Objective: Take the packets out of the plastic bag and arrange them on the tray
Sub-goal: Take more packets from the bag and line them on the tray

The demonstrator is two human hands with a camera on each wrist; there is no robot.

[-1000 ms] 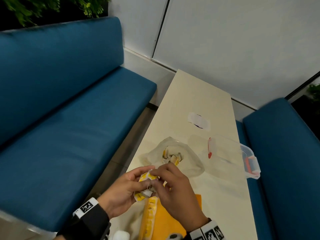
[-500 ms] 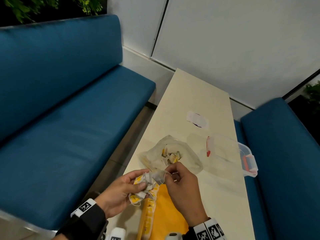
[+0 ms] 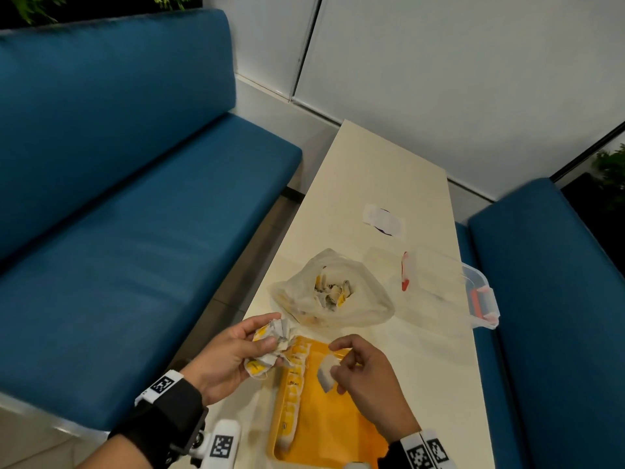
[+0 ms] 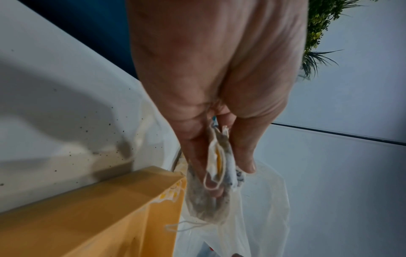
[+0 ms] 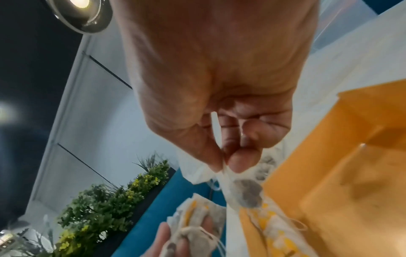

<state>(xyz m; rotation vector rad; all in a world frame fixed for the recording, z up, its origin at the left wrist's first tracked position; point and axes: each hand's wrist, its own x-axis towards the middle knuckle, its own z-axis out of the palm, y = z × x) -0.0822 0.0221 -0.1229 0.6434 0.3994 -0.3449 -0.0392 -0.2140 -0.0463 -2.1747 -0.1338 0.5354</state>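
My left hand (image 3: 236, 353) grips a crumpled bunch of tea-bag packets (image 3: 272, 346) with yellow tags, just left of the yellow tray (image 3: 338, 424); the same bunch (image 4: 216, 167) shows between thumb and fingers in the left wrist view. My right hand (image 3: 358, 367) pinches a single white packet (image 3: 326, 372) over the tray; in the right wrist view thumb and forefinger hold its top edge (image 5: 243, 187). A row of packets (image 3: 292, 390) lies along the tray's left side. The clear plastic bag (image 3: 333, 292) sits open behind the tray with more packets inside.
A clear lidded plastic box (image 3: 449, 292) with red clips stands at the table's right edge. A white sticker (image 3: 384, 220) lies farther back on the cream table (image 3: 382, 170). Blue benches (image 3: 118, 214) flank the table on both sides.
My hands have drawn apart: the right hand pulled one packet away from the bunch and moved right over the tray. The left hand keeps the bunch.
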